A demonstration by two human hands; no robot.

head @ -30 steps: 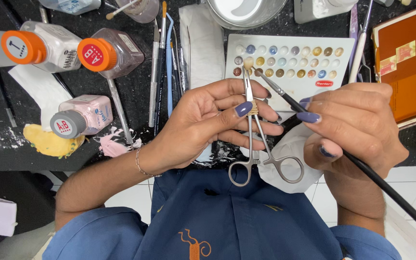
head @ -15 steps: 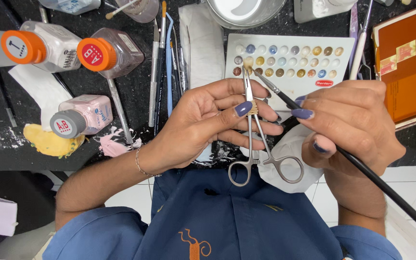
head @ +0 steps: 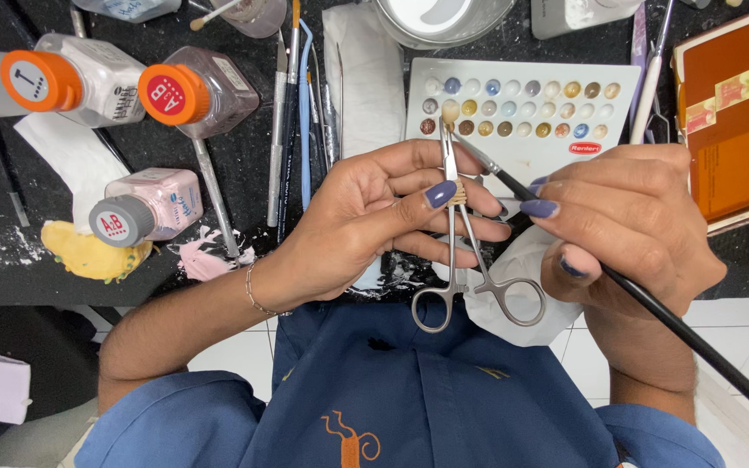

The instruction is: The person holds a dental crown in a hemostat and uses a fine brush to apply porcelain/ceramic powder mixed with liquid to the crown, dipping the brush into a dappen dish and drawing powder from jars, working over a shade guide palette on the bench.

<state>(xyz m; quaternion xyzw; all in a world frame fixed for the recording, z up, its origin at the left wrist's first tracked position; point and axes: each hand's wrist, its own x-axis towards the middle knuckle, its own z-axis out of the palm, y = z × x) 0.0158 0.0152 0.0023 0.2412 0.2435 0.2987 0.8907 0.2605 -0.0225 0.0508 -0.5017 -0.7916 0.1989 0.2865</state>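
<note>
My left hand [head: 374, 217] grips steel locking forceps [head: 461, 260], ring handles hanging down toward me. The forceps' tips clamp a small cream-coloured tooth-like piece [head: 450, 113]. My right hand [head: 626, 225] holds a long thin black brush [head: 652, 308] like a pen, its fine tip touching the small piece at the forceps' jaws. Both hands hover over the edge of a dark worktop, just in front of a white palette [head: 526, 113] with rows of small coloured wells.
Two orange-capped bottles [head: 175, 91] and a grey-capped pink bottle [head: 145, 212] lie at left, near yellow [head: 88, 251] and pink [head: 201, 260] putty smears. Several hand tools [head: 292, 113] lie mid-table. An orange book [head: 734, 113] sits right; white tissue [head: 513, 295] below my hands.
Almost nothing differs; the brush tip stays at the forceps' jaws with only a tiny shift of my right hand's fingers.
</note>
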